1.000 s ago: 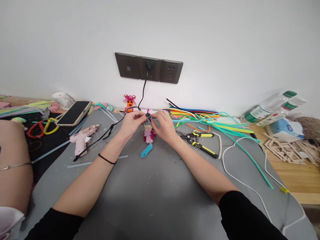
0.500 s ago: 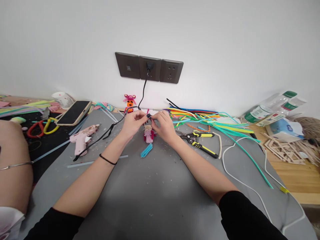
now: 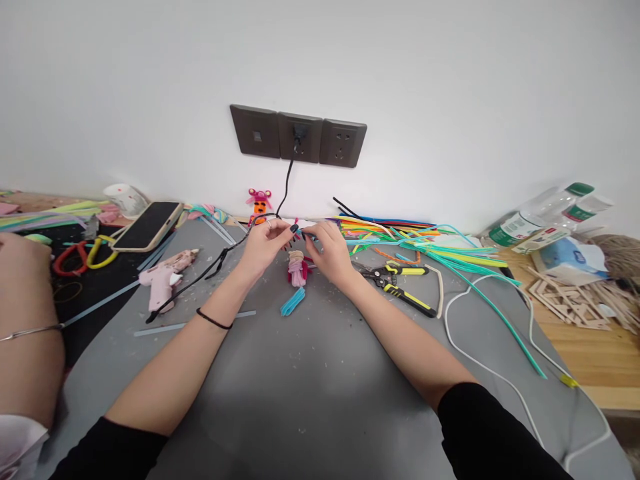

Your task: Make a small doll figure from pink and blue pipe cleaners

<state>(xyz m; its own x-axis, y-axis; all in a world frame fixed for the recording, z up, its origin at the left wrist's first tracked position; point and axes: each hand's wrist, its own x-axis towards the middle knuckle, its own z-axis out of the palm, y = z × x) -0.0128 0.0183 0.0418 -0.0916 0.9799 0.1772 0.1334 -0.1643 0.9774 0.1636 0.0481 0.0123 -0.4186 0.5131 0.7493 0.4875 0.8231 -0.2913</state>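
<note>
Pinching the top of the pink doll with left hand and right hand, fingers closed tight, likely steadying it for fiddly work. Sitting far-centre on the bench, pliers just right.

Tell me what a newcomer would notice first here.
The left hand and right hand meet fingertip to fingertip at mid-table, just above a small pink figure on the grey mat. Right of them sprawls a bright heap of coloured strips; a pink glue gun lies left.
</note>
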